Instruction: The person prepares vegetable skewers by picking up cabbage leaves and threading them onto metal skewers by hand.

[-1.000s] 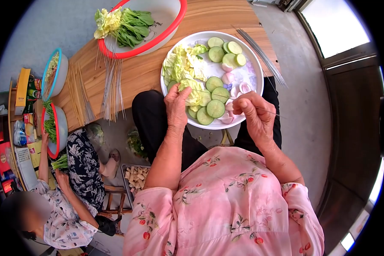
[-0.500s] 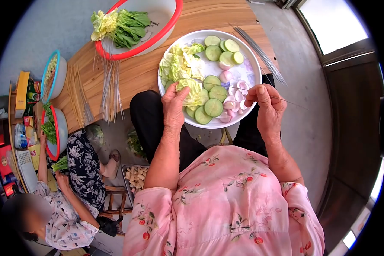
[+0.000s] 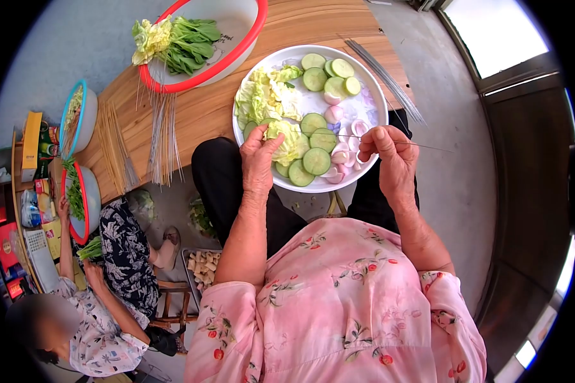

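Note:
My left hand (image 3: 259, 159) is closed on a pale green cabbage leaf (image 3: 290, 142) over the near left of a round white tray (image 3: 239, 96). Between thumb and fingers, my right hand (image 3: 395, 153) pinches a thin metal skewer (image 3: 431, 147). One end of it sticks out to the right; the other reaches left toward the leaf, and I cannot tell whether it pierces it. On the tray lie several cucumber slices (image 3: 317, 161), pink-white onion pieces (image 3: 342, 153) and more cabbage leaves (image 3: 262, 96).
Metal skewers (image 3: 390, 83) lie right of the tray. A red-rimmed basin (image 3: 248, 48) holds skewered greens (image 3: 191, 45). Wooden skewers (image 3: 116, 143) lie farther left. Another person (image 3: 102, 319) sits at left, holding green stalks (image 3: 91, 247). Below the table is a tray of cut pieces (image 3: 203, 267).
The skewer in my right hand has swung to a flatter angle, and that hand has shifted slightly left. My left hand still holds the cabbage leaf.

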